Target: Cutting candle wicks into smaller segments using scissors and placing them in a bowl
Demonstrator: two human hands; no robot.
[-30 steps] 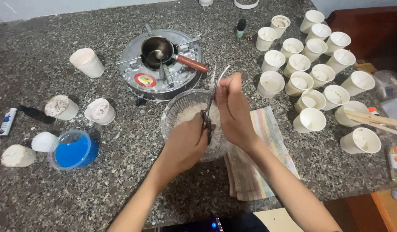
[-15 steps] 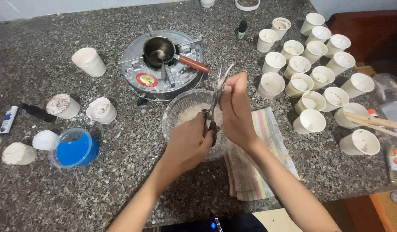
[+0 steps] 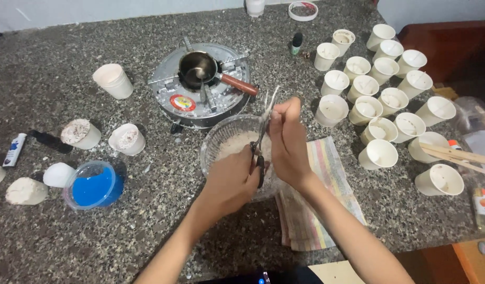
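The right hand (image 3: 287,142) had its thumb and fingertips pinched shut on a thin pale strand of wick (image 3: 269,107), whose frayed upper end stood up just above the fingertips. The left hand (image 3: 229,181) was curled closed around the dark handles of a small pair of scissors (image 3: 259,152), whose blades pointed up toward the strand, just beside the right hand's fingers; whether the blades touched the strand could not be told. Both hands hung over a clear glass bowl of whitish flakes (image 3: 229,144), and the right wrist lay above a striped pastel cloth (image 3: 326,205) beside the bowl. Behind the bowl stood a round silver metal stove (image 3: 174,92), bearing a small dark metal pot with a reddish wooden handle (image 3: 198,68). To the right stood a cluster of white paper cups (image 3: 382,113), and to the left a blue-filled plastic tub (image 3: 93,186), all on a speckled grey stone counter (image 3: 69,247).
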